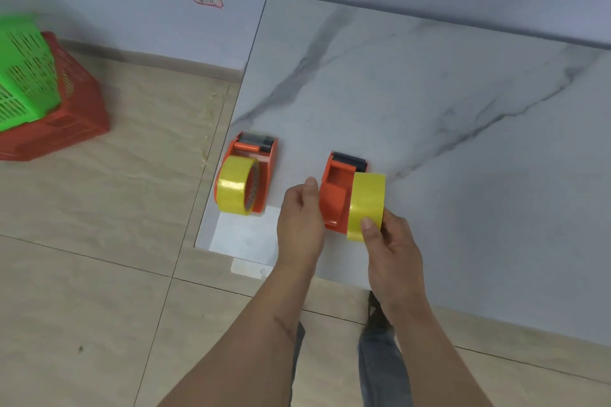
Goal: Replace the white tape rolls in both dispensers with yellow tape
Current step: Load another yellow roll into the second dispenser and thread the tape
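Two orange tape dispensers stand on the marble-patterned table (429, 92) near its front left corner. The left dispenser (264, 168) carries a yellow tape roll (235, 187) on its hub. My left hand (302, 221) grips the left side of the right dispenser (334, 195). My right hand (391, 254) holds a second yellow tape roll (367, 200) against the right side of that dispenser, thumb on the roll's outer face. I cannot tell whether this roll sits on the hub. No white tape roll is in view.
A green basket (23, 73) sits nested in a red basket (71, 116) on the tiled floor at the far left. The wall (148, 16) behind bears two small labels. The table's left edge runs close beside the left dispenser.
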